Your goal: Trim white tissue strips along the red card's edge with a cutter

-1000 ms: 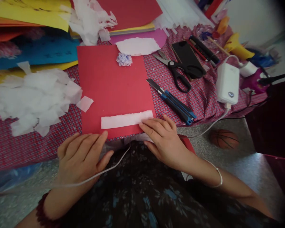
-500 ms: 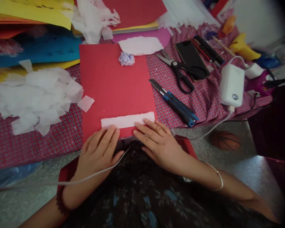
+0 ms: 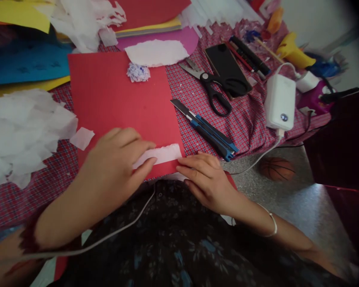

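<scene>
A white paper strip (image 3: 167, 154) with a torn upper edge lies along the near end of a red sheet of paper (image 3: 119, 99). My left hand (image 3: 116, 163) is over the strip's left part, thumb and forefinger apart on either side of it; the strip's left end is hidden. At the right end, my right hand (image 3: 208, 177) has its fingers stretched out, tips touching the strip's corner and the sheet's edge. A crumpled, blue-speckled paper ball (image 3: 138, 73) and a larger torn white piece (image 3: 157, 53) rest at the sheet's far end.
Right of the sheet lie a utility knife (image 3: 206, 129) with its blade out, scissors (image 3: 208, 81), a phone (image 3: 224, 65) and a white power bank (image 3: 281, 101). White paper scraps (image 3: 26, 127) are heaped at left. A cable (image 3: 122, 229) crosses my lap.
My left hand has moved from the strip's lower edge up over its left part, thumb and fingers spread. My right hand has shifted slightly off the strip towards its corner. The view has turned.
</scene>
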{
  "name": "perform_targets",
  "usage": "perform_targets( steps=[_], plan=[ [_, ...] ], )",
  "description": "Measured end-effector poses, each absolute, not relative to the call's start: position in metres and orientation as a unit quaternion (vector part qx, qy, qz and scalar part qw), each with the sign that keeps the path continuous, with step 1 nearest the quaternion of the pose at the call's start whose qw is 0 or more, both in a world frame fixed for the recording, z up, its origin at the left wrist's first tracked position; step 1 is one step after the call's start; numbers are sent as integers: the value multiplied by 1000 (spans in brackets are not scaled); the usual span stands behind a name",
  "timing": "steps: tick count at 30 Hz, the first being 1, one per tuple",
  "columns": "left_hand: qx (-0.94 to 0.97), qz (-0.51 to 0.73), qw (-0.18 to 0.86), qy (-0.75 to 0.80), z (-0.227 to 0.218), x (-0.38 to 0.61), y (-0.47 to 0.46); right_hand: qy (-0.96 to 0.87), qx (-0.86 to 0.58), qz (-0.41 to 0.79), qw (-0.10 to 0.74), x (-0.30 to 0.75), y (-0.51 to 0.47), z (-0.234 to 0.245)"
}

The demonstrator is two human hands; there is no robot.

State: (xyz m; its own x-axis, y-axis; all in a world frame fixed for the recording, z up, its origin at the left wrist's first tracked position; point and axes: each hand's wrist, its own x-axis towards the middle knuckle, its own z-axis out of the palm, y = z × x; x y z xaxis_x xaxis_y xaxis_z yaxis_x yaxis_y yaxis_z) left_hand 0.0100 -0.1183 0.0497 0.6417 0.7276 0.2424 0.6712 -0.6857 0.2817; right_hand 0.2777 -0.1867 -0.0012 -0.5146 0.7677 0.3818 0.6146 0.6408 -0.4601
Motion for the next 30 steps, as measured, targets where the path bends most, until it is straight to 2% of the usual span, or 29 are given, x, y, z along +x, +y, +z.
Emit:
perform_targets(
  steps=[4, 9, 13, 18, 24, 30],
  plan=[
    [911, 111, 138, 372, 35, 41, -92, -863, -411, 143, 257, 276, -186, 2],
    [891, 181, 196, 368, 24, 42, -89, -861, -409, 150, 264, 277, -186, 0],
    [892, 207, 152, 373, 28, 38, -99, -858, -411, 157, 265, 276, -186, -4],
    [914, 158, 38, 373, 28, 35, -110, -857, -416, 157, 259, 275, -187, -4],
    [923, 199, 27, 329, 21, 36, -113, -858, -418, 154, 257, 275, -186, -4],
    [920, 200, 86, 327, 21, 38, -114, -862, -408, 158, 257, 276, -186, 5]
  ],
)
